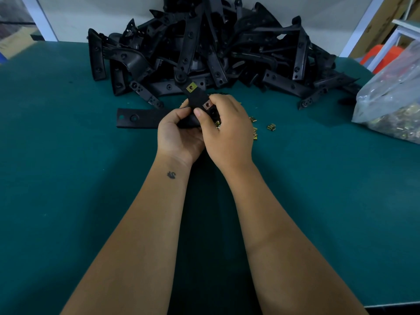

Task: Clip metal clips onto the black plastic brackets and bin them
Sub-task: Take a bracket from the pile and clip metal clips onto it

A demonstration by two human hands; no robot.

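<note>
**Both hands on one bracket above green mat**

Two bare forearms reaching up from bottom edge, meeting mid-picture; small dark tattoo (171, 175) on left wrist.

Left hand (179, 133) palm-up, fingers curled under and round lower part of held bracket (197, 101), thumb across its near face. Right hand (227, 130) over the top from the right, thumb and fingertips pinching copper-toned clip (207, 105) at bracket's side edge; whether fully seated, cannot tell. Yellow clip (191, 88) already sitting on bracket's far end, square, with a hole in the middle. Bracket raised off mat, tilted away and to the left.

Just left of hands, flat on green mat (68, 167): single bracket (136, 118) with two round holes near its left end, right end hidden behind left hand.

Right of and partly under right hand: loose clips (271, 126) scattered on mat, gold-coloured, some hidden by fingers.

Further back, against white wall (91, 17): big heap of brackets (204, 46), black, jumbled, many angles, several showing screw holes.

Far right edge: clear plastic bag (391, 105) slumped on mat, clips inside showing yellowish through lower part. Beyond it, orange stool (375, 57), partly cut off by white frame (386, 48).
</note>
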